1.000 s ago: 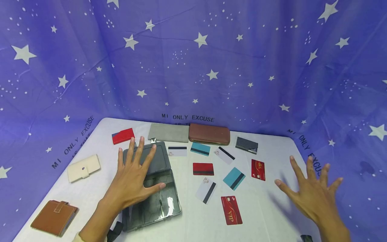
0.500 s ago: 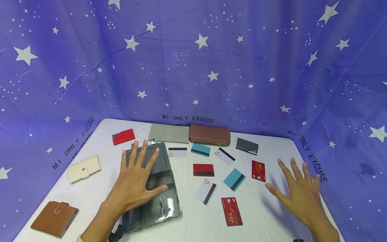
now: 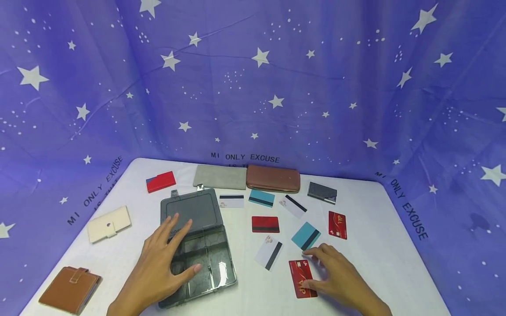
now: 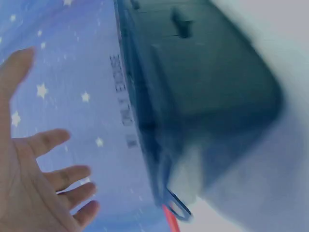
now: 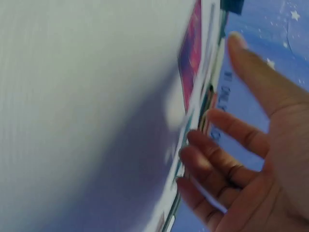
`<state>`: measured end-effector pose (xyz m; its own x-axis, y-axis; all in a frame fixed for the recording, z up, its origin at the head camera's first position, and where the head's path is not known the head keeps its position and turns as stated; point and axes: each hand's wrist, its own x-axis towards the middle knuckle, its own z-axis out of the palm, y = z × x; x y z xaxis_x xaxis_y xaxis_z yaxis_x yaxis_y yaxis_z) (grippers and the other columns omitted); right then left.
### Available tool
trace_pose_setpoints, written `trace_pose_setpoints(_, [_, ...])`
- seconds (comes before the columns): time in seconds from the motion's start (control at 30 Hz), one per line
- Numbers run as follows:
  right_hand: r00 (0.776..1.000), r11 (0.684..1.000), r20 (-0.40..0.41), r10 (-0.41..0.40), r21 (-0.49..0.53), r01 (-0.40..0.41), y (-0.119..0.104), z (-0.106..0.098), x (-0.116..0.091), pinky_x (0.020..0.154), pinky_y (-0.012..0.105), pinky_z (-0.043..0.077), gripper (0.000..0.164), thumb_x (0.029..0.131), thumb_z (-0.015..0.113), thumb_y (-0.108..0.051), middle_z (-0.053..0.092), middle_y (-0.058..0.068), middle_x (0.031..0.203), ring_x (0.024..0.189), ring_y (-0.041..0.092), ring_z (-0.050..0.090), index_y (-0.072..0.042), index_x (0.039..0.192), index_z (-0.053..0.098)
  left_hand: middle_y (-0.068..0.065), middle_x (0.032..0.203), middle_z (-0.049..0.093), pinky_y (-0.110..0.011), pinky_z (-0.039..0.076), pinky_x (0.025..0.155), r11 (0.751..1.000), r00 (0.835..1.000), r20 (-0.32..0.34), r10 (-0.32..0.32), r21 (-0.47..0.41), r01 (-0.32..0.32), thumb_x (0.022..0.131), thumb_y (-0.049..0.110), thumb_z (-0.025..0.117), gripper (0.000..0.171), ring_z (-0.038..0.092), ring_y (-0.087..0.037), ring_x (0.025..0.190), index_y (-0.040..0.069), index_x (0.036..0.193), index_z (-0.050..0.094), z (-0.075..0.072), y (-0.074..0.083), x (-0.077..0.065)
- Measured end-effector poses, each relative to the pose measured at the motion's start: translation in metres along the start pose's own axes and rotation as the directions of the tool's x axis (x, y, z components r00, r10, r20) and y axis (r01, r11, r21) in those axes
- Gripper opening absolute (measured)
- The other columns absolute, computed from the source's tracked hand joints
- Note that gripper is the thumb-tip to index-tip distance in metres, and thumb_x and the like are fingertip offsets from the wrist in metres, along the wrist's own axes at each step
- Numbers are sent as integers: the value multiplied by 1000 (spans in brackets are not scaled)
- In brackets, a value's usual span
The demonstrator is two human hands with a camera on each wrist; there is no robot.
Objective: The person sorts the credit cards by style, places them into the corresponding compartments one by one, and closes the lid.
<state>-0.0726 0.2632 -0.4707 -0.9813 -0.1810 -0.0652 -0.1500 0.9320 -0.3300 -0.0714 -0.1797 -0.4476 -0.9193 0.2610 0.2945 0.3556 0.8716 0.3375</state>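
Observation:
My left hand (image 3: 158, 267) is over the near left part of a dark translucent plastic box (image 3: 213, 259), fingers spread and holding nothing. The box lies with its grey lid (image 3: 197, 208) folded back, and compartments show inside. My right hand (image 3: 340, 278) is above a red VIP card (image 3: 299, 274), its fingers loosely bent and the thumb over the card. In the right wrist view the fingers look apart from that card (image 5: 192, 53). Close to the right fingertips lies a teal striped card (image 3: 306, 235). A white striped card (image 3: 269, 253) is left of it.
Farther back lie a red striped card (image 3: 265, 224), another VIP card (image 3: 337, 224), and several more cards. A grey wallet (image 3: 220, 177), brown wallet (image 3: 272, 178), and black card case (image 3: 322, 192) line the back. Left are a red holder (image 3: 160, 181), cream wallet (image 3: 109, 224) and tan wallet (image 3: 71, 289).
My right hand has come in from the right edge, down to the near VIP card, its fingers now bent. The left hand has drawn back a little toward me, uncovering more of the lid.

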Motion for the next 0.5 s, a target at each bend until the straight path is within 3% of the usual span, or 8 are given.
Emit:
trace_pose_setpoints(0.1, [998, 999, 54, 33, -14, -32, -7, 7, 3, 84, 36, 50, 78, 55, 85, -69, 48, -10, 95, 89, 9, 46, -28, 119, 66, -11, 161, 30, -62, 27, 102, 998, 999, 8, -48, -31, 48, 76, 61, 79, 99, 32, -41, 142, 37, 157, 27, 1, -10, -16])
trace_pose_setpoints(0.3, [997, 999, 79, -9, 42, 6, -9, 11, 7, 92, 39, 51, 66, 54, 91, -56, 46, -13, 98, 96, 10, 47, -27, 103, 60, -13, 143, 49, -61, 36, 86, 988, 989, 28, -145, -53, 146, 73, 51, 85, 95, 50, -38, 123, 34, 153, 37, -1, -25, -43])
trace_pose_setpoints(0.4, [993, 989, 107, -55, 146, 40, -9, 8, 10, 81, 30, 49, 60, 60, 91, -50, 49, -13, 94, 91, 8, 48, -27, 101, 54, -9, 132, 55, -61, 42, 82, 983, 985, 48, -165, -77, 168, 72, 47, 87, 92, 56, -33, 114, 29, 151, 43, -2, -31, -50])
trace_pose_setpoints(0.5, [985, 946, 118, -125, 315, 82, -11, 4, 11, 68, 23, 46, 48, 72, 88, -36, 53, -10, 85, 81, 6, 51, -26, 101, 52, -2, 122, 59, -55, 49, 81, 978, 983, 66, -170, -115, 176, 70, 37, 90, 91, 60, -23, 105, 25, 149, 47, -2, -35, -54])
